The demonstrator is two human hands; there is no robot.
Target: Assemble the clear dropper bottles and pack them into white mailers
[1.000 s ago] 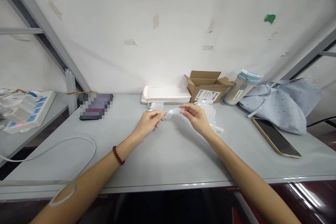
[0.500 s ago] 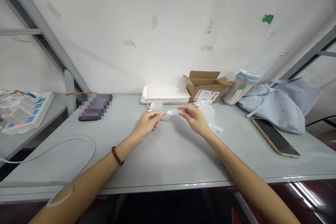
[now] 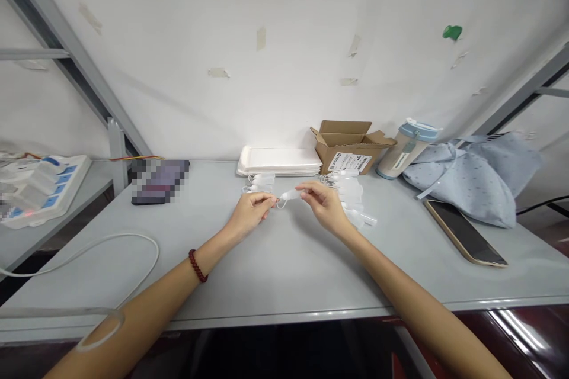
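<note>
Between my hands is a small translucent white squeeze bottle [image 3: 291,195] with a thin tip and a looped cap strap. My left hand [image 3: 252,213] pinches the tip end between thumb and fingers; whether the cap itself is in that pinch is too small to tell. The bottle's other end is gripped by the thumb and fingers of my right hand [image 3: 323,204]. Several like bottles [image 3: 351,189] lie on the table, partly hidden behind my right hand. Another small group of bottles [image 3: 262,180] rests just behind my left hand.
White trays [image 3: 280,161] are stacked against the wall beside an open cardboard box [image 3: 351,151]. To the right are a tumbler [image 3: 405,148], a blue cloth bag [image 3: 466,174] and a phone [image 3: 464,232]. A partly blurred dark phone-like object [image 3: 160,182] and white cable [image 3: 151,260] lie left.
The bottle has tilted a little, its right end now higher, and its tip shows more clearly beside my left fingers. My right hand has shifted slightly left. Both hands keep their hold.
</note>
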